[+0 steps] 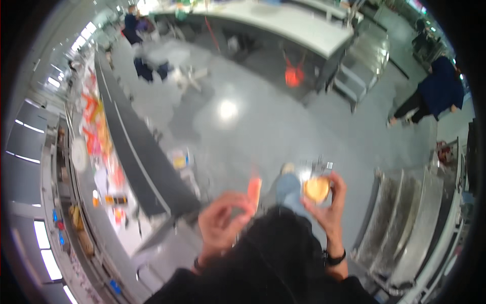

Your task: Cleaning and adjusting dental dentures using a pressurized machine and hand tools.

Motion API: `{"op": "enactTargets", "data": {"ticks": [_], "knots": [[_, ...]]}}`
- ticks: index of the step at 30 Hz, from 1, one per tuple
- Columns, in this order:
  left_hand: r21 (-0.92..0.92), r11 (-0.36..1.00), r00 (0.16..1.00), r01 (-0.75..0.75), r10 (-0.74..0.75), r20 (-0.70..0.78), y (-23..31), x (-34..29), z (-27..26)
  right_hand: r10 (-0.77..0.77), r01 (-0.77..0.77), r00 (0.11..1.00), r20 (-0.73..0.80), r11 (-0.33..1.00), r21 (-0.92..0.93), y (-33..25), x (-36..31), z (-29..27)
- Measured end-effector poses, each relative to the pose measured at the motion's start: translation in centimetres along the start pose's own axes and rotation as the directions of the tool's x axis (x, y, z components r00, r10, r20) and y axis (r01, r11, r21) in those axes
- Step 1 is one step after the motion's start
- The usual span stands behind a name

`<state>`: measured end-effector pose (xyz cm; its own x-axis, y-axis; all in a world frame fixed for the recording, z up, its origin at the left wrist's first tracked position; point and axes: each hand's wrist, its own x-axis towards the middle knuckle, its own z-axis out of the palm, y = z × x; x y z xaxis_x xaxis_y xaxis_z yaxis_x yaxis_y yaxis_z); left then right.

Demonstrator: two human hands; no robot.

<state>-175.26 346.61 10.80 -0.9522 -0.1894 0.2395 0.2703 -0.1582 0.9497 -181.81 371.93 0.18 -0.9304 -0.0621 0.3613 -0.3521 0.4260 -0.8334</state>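
Observation:
In front of my body, both hands are raised above the floor. My left hand (223, 221) is closed in a pinch on a small pinkish-red strip (255, 192) that stands upright; motion blur hides what kind of thing it is. A hand's breadth to the right, my right hand (330, 209) grips a round, tan-yellow disc-shaped object (317, 189) by its edge, thumb below and fingers at its right side. The two held things are apart. Below them, a light blue trouser leg (288, 189) shows in part.
On my left runs a long bench (132, 152) with orange and white items along it. Metal racks with curved shelves (402, 223) stand close on my right. Ahead are a white-topped table (283, 25), a red item (293, 76) beneath it, and a metal cart (359, 66). A person in dark blue (439, 88) is at far right.

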Motion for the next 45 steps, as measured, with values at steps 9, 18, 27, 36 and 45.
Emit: {"op": "enactTargets", "data": {"ticks": [9, 18, 27, 36, 45], "knots": [[0.088, 0.978, 0.943, 0.187, -0.153, -0.295, -7.5, 24.1, -6.0, -0.083, 0.097, 0.959, 0.272, 0.995, -0.036, 7.0, 31.0, 12.0], [0.030, 0.980, 0.748, 0.195, -0.129, -0.652, -14.7, 45.8, -17.0, -0.267, 0.227, 0.794, 0.546, 0.964, 0.140, 12.8, 57.7, 35.4], [0.124, 0.976, 0.683, 0.177, -0.032, -0.729, -17.9, 71.8, -32.2, -0.170, 0.066, 0.858, 0.484, 0.972, 0.225, 16.1, 82.9, 57.3], [0.146, 0.965, 0.705, 0.218, -0.052, -0.707, -22.6, 98.3, -43.5, -0.024, -0.003, 0.981, 0.190, 0.990, 0.142, 24.0, 111.6, 77.8], [0.157, 0.943, 0.546, 0.294, -0.031, -0.837, -27.1, 115.4, -53.0, 0.130, -0.120, 0.984, 0.120, 0.989, -0.083, 32.7, 136.6, 98.0]]}}
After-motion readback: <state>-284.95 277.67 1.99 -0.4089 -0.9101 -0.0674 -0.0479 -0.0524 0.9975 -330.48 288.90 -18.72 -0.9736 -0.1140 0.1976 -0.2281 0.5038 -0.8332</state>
